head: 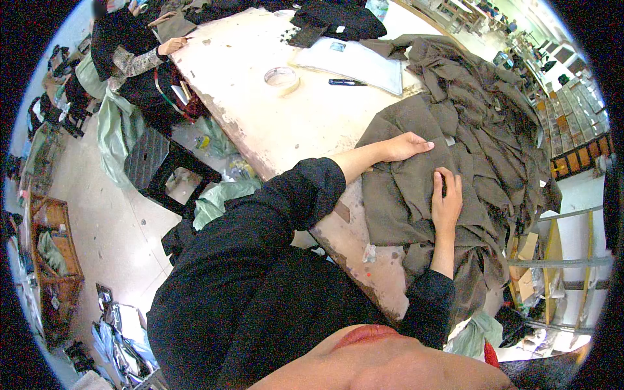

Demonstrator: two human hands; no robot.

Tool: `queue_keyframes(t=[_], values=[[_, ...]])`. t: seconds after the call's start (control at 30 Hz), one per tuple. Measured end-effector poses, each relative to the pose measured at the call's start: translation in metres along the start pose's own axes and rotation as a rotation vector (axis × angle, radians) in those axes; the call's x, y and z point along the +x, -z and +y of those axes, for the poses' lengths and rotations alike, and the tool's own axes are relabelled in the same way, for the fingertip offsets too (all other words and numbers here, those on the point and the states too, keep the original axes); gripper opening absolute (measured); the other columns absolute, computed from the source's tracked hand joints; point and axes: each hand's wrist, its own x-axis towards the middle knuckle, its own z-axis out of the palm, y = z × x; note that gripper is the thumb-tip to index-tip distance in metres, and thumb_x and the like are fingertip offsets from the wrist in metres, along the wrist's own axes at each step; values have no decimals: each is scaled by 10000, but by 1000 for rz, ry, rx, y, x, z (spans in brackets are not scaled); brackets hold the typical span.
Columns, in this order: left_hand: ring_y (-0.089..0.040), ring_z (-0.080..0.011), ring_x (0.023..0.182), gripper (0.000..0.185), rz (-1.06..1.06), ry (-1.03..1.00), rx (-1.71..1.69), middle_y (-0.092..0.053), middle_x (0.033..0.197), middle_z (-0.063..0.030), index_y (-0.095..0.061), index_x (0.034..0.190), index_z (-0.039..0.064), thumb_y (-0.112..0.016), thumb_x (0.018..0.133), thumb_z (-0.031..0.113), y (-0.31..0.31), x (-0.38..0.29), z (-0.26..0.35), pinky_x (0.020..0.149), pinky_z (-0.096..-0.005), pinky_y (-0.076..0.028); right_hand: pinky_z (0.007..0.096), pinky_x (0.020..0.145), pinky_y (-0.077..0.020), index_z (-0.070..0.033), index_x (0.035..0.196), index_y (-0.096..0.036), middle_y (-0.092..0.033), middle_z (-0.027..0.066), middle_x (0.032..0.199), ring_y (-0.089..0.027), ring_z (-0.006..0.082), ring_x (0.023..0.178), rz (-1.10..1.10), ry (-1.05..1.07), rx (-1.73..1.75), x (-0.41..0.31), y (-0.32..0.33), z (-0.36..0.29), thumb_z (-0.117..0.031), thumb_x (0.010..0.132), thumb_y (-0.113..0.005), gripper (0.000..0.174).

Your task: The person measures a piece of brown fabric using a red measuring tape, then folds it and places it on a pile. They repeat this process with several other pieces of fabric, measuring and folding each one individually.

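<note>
A large heap of grey-brown cloth (487, 126) lies in folds across the right side of the worn table (229, 53). My left hand (407, 146) rests at the upper part of the cloth, thumb extended, its fingers partly hidden; whether it grips a fold I cannot tell. Lower and to the right, my right hand (447, 197) lies on the same cloth with its fingers bent and a gap behind the index finger. Beyond my left hand are a roll of tape (281, 81), a dark pen or cutter (347, 82) and papers in a clear sleeve (351, 61).
Dark folded cloth (341, 17) lies at the table's far end. A co-worker's hand (172, 46) touches the far left edge. On the floor at left stand a black plastic crate (161, 165) and a wooden box (56, 243). A metal-framed rack (560, 263) stands at right.
</note>
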Motion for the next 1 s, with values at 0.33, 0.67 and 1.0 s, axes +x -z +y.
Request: queue_keyframes(t=[0.33, 0.67, 1.0], values=[[-605, -106, 893, 493, -7, -69, 77, -700, 979, -19, -690, 1060, 13, -480, 999, 455, 0, 5, -11, 847, -303, -497, 383, 840, -480, -74, 1063, -627, -606, 146, 1013, -604, 335, 948, 112, 100, 101, 0, 2, 7, -228, 960, -557, 198], [-558, -93, 870, 297, 220, -180, 26, -613, 952, 0, -564, 1104, 58, -551, 990, 332, -2, 16, -23, 803, -263, -472, 367, 859, -471, -21, 1018, -631, -624, 143, 982, -605, 314, 941, 121, 31, 161, -3, -5, 17, -167, 970, -536, 181], [-492, -11, 760, 226, 94, -228, -36, -580, 801, 40, -607, 991, 65, -583, 980, 289, 0, 11, -16, 690, -204, -424, 343, 966, -433, -21, 1139, -606, -643, 121, 1158, -601, 260, 1091, 192, -19, 240, -3, -7, 21, -147, 991, -503, 220]])
